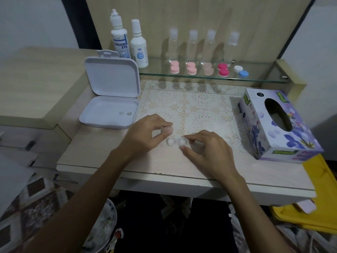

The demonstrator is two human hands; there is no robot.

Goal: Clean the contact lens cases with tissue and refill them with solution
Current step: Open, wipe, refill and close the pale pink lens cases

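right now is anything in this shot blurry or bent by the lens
Head view: wide-angle bending curves the desk edge and leans the tissue box outward; the whole frame is soft, and the clear bottles on the glass shelf look smeared, throwing shadows on the wood panel; the pale lens case nearly vanishes against the lace mat.

The solution bottle (119,39) label reads "DREAM EYE".
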